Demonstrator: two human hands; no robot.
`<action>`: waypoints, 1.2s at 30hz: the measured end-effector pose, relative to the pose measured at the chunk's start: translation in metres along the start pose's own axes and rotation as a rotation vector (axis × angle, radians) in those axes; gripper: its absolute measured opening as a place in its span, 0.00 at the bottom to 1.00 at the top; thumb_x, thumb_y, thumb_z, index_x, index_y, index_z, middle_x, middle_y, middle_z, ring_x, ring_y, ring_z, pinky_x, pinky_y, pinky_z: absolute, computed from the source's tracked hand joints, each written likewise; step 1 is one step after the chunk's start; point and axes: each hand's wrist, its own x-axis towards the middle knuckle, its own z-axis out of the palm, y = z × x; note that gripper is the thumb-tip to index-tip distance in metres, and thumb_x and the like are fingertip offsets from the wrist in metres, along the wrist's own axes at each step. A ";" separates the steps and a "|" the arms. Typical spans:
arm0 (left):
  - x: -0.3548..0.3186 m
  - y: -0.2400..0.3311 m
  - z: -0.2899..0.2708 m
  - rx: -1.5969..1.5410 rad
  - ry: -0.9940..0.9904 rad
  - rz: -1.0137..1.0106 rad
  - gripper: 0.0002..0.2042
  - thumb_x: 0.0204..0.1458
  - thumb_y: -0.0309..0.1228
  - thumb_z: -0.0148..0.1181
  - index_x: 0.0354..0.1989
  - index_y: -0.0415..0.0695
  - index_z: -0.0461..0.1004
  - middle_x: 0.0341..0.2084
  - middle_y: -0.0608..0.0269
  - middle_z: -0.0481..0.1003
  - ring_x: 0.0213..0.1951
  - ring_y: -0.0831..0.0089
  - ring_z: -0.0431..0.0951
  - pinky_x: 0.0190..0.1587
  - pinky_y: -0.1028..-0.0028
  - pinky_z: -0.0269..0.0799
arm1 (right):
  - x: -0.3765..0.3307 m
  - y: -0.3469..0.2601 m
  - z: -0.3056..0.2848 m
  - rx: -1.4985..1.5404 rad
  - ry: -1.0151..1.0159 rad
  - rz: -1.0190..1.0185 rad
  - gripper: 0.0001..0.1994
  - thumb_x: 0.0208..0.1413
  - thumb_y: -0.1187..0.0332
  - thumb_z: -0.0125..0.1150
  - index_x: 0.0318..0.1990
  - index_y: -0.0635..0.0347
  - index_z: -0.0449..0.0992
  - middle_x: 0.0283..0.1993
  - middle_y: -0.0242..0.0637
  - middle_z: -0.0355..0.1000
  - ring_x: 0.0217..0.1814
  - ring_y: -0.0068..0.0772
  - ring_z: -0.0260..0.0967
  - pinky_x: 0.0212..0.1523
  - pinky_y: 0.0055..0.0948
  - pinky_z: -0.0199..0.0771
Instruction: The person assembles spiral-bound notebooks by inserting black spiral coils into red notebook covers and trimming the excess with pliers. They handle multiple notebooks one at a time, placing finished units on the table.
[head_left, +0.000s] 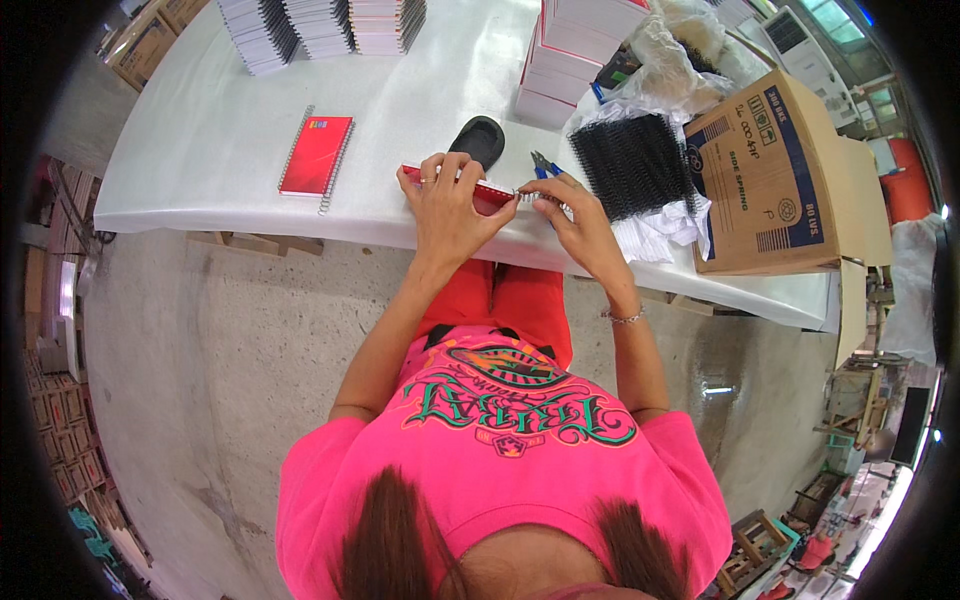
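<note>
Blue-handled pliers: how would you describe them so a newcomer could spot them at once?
On the white-covered table, find the pile of black spiral coils left of the cardboard box. Just left of that pile, beside the right hand, are the blue-handled pliers. Bright blue grips distinguish them from the coils and the smooth black oval object.

There are two hands, two red notebooks, three spiral stacks, one hand tool.
</note>
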 end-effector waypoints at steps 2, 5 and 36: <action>0.001 0.000 0.000 0.005 0.003 -0.003 0.23 0.37 0.50 0.73 0.35 0.48 0.75 0.43 0.65 0.71 0.53 0.58 0.67 0.57 0.36 0.51 | -0.001 -0.002 0.004 0.038 0.015 0.010 0.11 0.60 0.73 0.57 0.48 0.61 0.78 0.36 0.38 0.70 0.34 0.30 0.65 0.39 0.28 0.65; 0.001 -0.001 -0.002 0.001 -0.040 0.001 0.25 0.38 0.52 0.72 0.37 0.47 0.74 0.41 0.66 0.70 0.52 0.61 0.66 0.56 0.33 0.51 | -0.003 0.000 0.008 0.088 0.013 0.063 0.10 0.60 0.73 0.57 0.48 0.61 0.77 0.37 0.36 0.71 0.34 0.27 0.64 0.39 0.27 0.65; 0.001 -0.010 -0.022 -0.102 -0.129 -0.063 0.17 0.53 0.44 0.63 0.46 0.50 0.72 0.45 0.65 0.67 0.51 0.63 0.67 0.56 0.47 0.54 | 0.016 -0.008 0.025 -0.305 0.116 -0.130 0.08 0.61 0.64 0.57 0.41 0.58 0.74 0.37 0.39 0.73 0.38 0.44 0.70 0.44 0.40 0.59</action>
